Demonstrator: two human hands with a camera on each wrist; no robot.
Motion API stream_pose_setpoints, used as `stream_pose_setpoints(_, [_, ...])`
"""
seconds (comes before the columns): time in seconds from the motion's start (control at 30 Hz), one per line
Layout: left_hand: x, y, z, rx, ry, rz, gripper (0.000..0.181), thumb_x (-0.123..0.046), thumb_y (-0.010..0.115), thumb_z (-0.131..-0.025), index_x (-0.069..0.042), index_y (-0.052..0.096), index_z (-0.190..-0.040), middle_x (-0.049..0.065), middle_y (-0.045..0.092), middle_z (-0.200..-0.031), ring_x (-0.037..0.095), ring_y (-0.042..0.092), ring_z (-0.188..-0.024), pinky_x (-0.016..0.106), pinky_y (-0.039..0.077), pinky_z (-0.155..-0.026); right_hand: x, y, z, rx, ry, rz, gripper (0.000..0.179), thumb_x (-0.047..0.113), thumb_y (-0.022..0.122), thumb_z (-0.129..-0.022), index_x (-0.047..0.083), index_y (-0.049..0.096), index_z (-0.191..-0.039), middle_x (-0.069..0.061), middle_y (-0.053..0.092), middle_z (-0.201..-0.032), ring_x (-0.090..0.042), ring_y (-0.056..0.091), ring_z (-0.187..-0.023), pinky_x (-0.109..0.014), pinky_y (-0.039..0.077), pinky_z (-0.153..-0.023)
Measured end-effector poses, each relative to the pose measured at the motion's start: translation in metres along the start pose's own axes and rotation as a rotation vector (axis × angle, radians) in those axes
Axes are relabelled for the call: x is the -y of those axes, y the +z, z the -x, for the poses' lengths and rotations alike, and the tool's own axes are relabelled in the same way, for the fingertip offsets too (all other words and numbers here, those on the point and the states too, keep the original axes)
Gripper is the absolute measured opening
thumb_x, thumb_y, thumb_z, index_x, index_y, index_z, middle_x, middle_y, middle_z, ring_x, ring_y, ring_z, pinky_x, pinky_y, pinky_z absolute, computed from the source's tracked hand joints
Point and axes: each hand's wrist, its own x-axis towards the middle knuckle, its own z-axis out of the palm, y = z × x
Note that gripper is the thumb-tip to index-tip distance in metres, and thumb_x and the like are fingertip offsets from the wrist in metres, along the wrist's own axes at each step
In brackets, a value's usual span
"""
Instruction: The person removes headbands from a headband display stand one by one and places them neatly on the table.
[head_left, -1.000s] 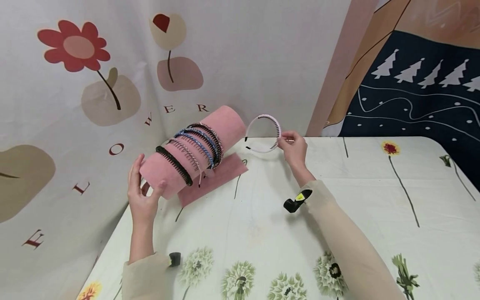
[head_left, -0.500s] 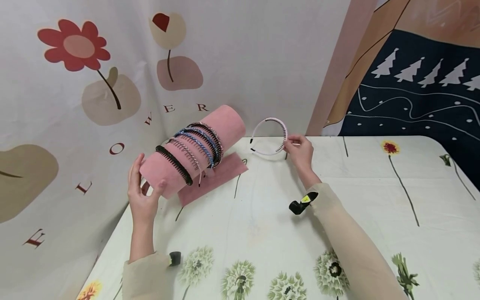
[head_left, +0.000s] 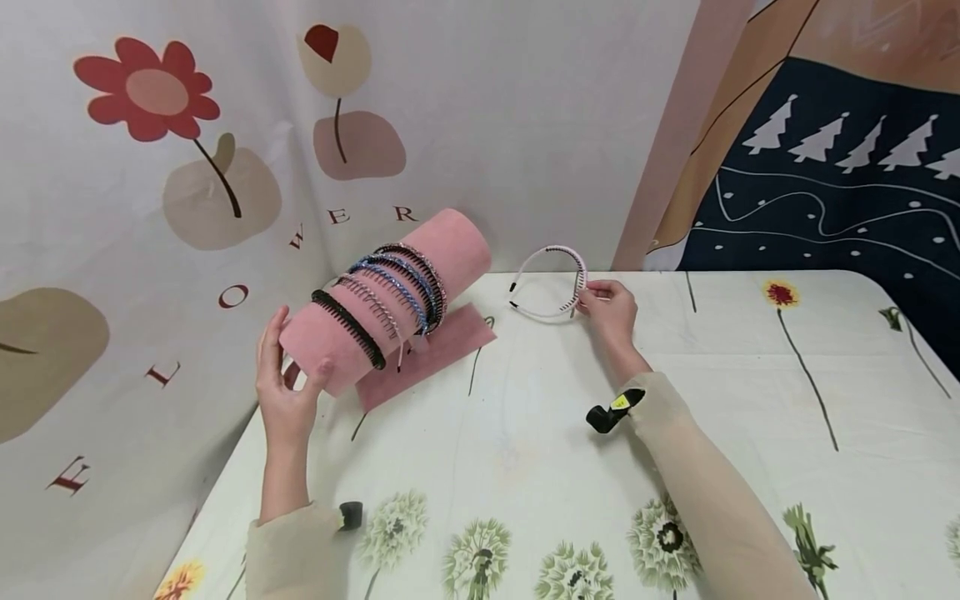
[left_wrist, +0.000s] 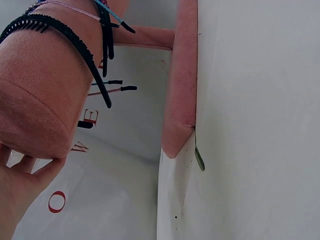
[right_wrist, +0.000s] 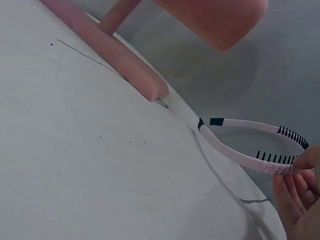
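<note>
A pink plush headband stand (head_left: 459,250) leans on its base (head_left: 467,332), its padded roll tilted up to the right. My left hand (head_left: 287,396) grips the roll's near left end, thumb and fingers spread round it. Several headbands sit around the roll: a black toothed one (head_left: 348,328) nearest that hand, then a pale pink one, blue ones and a dark sparkly one. My right hand (head_left: 612,315) pinches a pale pink headband (right_wrist: 240,158) with black comb teeth by its curved top. Its black-tipped ends point left toward the stand, apart from it.
A white flower-printed cloth (head_left: 510,467) covers the table. Behind it hangs a pale curtain (head_left: 510,125) with printed flowers and letters, and a dark tree-patterned cloth (head_left: 825,217) at the right. A black wrist camera (head_left: 611,412) sits on the right sleeve.
My right hand has moved right and slightly down with the pale pink headband, farther from the stand. The left hand and the stand have stayed put.
</note>
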Motion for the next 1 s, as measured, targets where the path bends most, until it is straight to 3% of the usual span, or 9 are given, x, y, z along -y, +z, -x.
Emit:
stream_pose_setpoints(0.4, [0.001, 0.001, -0.001, -0.001, 0.022, 0.007, 0.079, -0.006, 0.072, -0.08, -0.022, 0.042, -0.152, -0.008, 0.042, -0.149, 0.01, 0.044, -0.131, 0.013, 0.042, -0.1, -0.009, -0.006, -0.004, -0.018, 0.083, 0.007, 0.025, 0.004, 0.065, -0.091, -0.005, 0.063, -0.115, 0.002, 0.057, -0.086, 0.0, 0.061, -0.066, -0.014, 0.056, -0.068])
stream_pose_setpoints(1.0, [0.003, 0.002, -0.001, -0.005, 0.033, 0.014, 0.079, -0.006, 0.071, -0.08, -0.02, 0.042, -0.152, -0.006, 0.043, -0.148, 0.01, 0.044, -0.131, 0.013, 0.043, -0.099, -0.012, -0.01, -0.003, -0.021, 0.143, 0.024, 0.03, 0.005, 0.066, -0.092, -0.004, 0.062, -0.12, 0.003, 0.057, -0.082, -0.001, 0.061, -0.063, -0.015, 0.056, -0.068])
